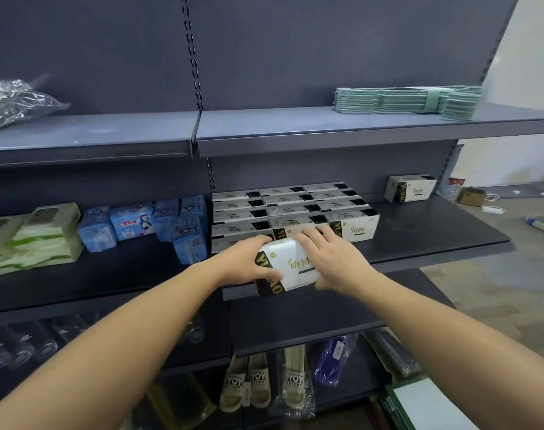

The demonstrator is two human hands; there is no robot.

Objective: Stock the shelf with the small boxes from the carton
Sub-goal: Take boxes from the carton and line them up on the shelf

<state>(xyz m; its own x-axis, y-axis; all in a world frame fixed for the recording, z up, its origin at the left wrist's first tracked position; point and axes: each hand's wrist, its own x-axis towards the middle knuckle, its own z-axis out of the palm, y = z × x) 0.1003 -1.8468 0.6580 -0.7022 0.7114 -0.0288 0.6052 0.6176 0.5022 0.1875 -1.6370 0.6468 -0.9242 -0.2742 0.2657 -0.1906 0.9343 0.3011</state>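
A small white box (290, 268) with a black side panel and green lettering sits at the front edge of the dark middle shelf (435, 231). My left hand (249, 259) grips its left end, thumb on the front face. My right hand (329, 256) holds its right end, fingers spread over the top. Just behind it stand several rows of the same boxes (292, 209), packed tightly. One more such box (409, 187) stands alone at the shelf's far right. Only a green and white corner of what may be the carton (419, 405) shows at the bottom right.
Blue soft packs (146, 223) and green-white packs (32, 240) fill the shelf's left half. Folded green cloths (404, 99) lie on the upper shelf, a plastic bag (13, 103) at its left. Bagged slippers (258, 383) hang below. Odd items litter the floor at the right.
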